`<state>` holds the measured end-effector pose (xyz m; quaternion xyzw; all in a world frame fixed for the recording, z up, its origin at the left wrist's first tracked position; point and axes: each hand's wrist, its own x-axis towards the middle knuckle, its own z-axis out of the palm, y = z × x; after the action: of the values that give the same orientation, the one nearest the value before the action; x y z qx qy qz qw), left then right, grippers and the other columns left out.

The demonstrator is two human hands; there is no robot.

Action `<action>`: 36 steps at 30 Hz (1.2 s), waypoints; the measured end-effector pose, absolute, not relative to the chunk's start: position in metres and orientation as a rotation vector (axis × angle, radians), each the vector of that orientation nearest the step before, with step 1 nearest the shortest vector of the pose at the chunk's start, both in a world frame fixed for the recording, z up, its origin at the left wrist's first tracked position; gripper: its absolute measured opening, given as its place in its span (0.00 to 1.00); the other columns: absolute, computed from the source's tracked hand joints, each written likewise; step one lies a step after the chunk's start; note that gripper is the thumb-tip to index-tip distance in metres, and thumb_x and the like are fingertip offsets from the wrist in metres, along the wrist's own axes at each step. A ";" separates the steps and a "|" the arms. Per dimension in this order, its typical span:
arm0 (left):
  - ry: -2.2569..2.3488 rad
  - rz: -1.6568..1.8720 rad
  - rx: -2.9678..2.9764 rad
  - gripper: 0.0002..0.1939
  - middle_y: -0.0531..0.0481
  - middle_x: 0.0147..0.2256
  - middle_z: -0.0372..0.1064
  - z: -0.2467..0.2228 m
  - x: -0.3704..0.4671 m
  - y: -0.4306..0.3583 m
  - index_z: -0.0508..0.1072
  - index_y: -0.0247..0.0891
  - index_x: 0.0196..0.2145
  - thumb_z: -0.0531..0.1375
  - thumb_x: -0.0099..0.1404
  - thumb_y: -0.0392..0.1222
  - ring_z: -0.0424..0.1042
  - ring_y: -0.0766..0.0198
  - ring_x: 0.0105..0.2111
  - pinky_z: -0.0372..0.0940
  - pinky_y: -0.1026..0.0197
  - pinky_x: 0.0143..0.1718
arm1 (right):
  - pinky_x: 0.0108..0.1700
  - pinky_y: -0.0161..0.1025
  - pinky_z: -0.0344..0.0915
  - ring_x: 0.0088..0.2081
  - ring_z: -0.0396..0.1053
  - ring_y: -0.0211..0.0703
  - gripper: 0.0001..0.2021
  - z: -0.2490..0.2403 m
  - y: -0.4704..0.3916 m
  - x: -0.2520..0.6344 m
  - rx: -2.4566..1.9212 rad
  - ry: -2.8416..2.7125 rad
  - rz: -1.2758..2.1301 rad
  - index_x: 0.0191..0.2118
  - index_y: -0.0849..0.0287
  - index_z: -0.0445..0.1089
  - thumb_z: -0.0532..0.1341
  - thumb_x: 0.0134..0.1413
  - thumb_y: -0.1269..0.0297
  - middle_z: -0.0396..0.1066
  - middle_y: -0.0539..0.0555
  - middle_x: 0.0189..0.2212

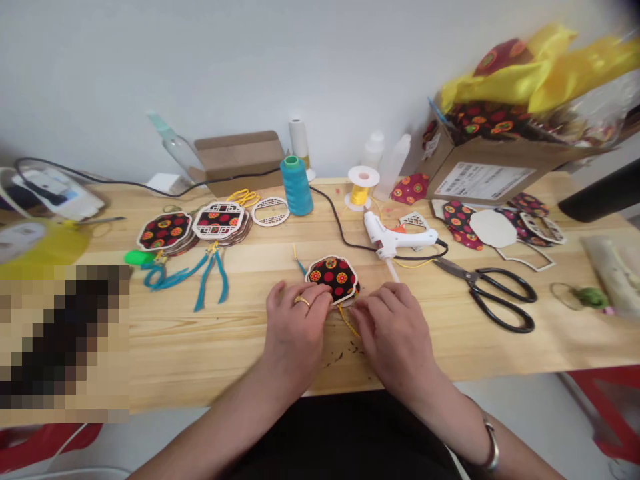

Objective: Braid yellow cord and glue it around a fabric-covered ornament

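A flower-patterned fabric ornament (332, 276) with a pale scalloped frame lies on the table in front of me. My left hand (299, 320) grips its lower left edge, fingers bent over the rim. At its lower right, my right hand (395, 327) has thumb and fingers pinched together; what sits between them is hidden. A yellow braided cord (349, 322) runs out from under the ornament between the two hands. Just behind the right hand, a white glue gun (397, 236) rests on the table. Black-handled scissors (483, 288) lie to the right.
Stacked finished ornaments (219, 221) with blue tassels lie left. A blue thread cone (297, 187), a yellow cord spool (362, 188) and a lattice oval (271, 211) stand or lie behind. Fabric pieces (460, 223) and a filled carton (480, 177) are at right. A black cable (333, 213) crosses the table.
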<state>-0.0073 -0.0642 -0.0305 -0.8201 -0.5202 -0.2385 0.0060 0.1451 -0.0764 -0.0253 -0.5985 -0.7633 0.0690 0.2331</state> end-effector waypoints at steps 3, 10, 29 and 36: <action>-1.623 -0.760 -2.561 0.07 0.48 0.39 0.74 -0.030 -0.007 -0.064 0.71 0.38 0.34 0.53 0.61 0.33 0.69 0.57 0.40 0.54 0.49 0.47 | 0.37 0.44 0.57 0.35 0.59 0.47 0.08 -0.026 -0.073 0.144 -1.669 -2.062 0.128 0.29 0.62 0.70 0.56 0.54 0.67 0.67 0.58 0.27; -1.624 -0.761 -2.576 0.09 0.48 0.40 0.73 -0.032 -0.009 -0.065 0.71 0.38 0.35 0.53 0.59 0.30 0.68 0.56 0.40 0.53 0.48 0.48 | 0.35 0.43 0.57 0.34 0.59 0.46 0.09 -0.028 -0.068 0.141 -1.658 -2.049 0.082 0.28 0.61 0.70 0.54 0.55 0.68 0.66 0.56 0.24; -1.586 -0.764 -2.562 0.11 0.45 0.40 0.73 -0.035 -0.010 -0.066 0.72 0.38 0.37 0.52 0.59 0.31 0.68 0.55 0.41 0.53 0.47 0.48 | 0.35 0.41 0.51 0.41 0.58 0.48 0.09 -0.026 -0.066 0.152 -1.291 -2.434 -0.235 0.29 0.63 0.67 0.51 0.56 0.74 0.65 0.55 0.27; -1.563 -0.766 -2.588 0.12 0.47 0.42 0.73 -0.037 -0.012 -0.066 0.71 0.40 0.37 0.53 0.58 0.29 0.68 0.55 0.42 0.51 0.46 0.48 | 0.35 0.42 0.54 0.41 0.58 0.49 0.11 -0.020 -0.065 0.159 -1.206 -2.546 -0.300 0.29 0.64 0.69 0.50 0.56 0.75 0.66 0.56 0.28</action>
<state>-0.0123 -0.0661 -0.0369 -0.8297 -0.5011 -0.2457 0.0112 0.1592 -0.0648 -0.0201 -0.4206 -0.8880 -0.1047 0.1534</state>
